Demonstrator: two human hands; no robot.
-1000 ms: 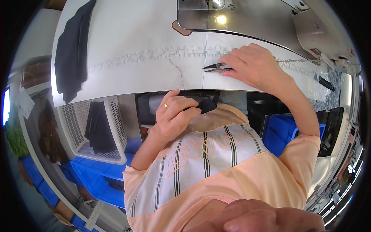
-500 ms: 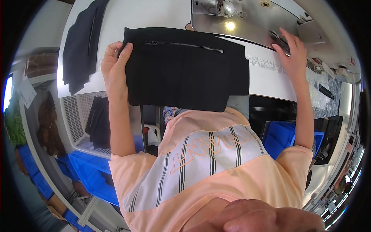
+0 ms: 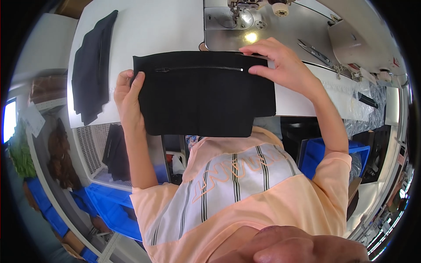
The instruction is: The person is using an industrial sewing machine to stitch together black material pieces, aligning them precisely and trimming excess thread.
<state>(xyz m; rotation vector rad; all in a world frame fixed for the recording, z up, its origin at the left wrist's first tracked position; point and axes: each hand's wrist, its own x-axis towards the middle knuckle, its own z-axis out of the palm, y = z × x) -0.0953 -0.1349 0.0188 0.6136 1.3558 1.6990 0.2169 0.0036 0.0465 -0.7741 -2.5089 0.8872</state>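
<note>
A black fabric panel (image 3: 197, 101) with a zipper (image 3: 199, 69) spans the white table's front edge. My left hand (image 3: 130, 101) grips its left side, thumb on the front. My right hand (image 3: 289, 72) is at the upper right corner, thumb and fingers apart around the edge near the zipper's end; whether it touches the fabric is unclear. Metal scissors (image 3: 313, 51) lie on the steel bed (image 3: 298, 26) of a sewing machine (image 3: 237, 13) behind that hand.
Stacked dark pieces (image 3: 91, 65) lie on the table (image 3: 155, 30) at left. Below are a white basket (image 3: 90, 153) with dark cloth and blue bins (image 3: 105, 204), another blue bin (image 3: 318, 153) at right. Crumpled plastic (image 3: 372, 111) is at the table's right end.
A second ago my right hand held scissors and my left a small dark bunch. The panel is now spread out in my left hand; the scissors were released, and my right hand moved left to it.
</note>
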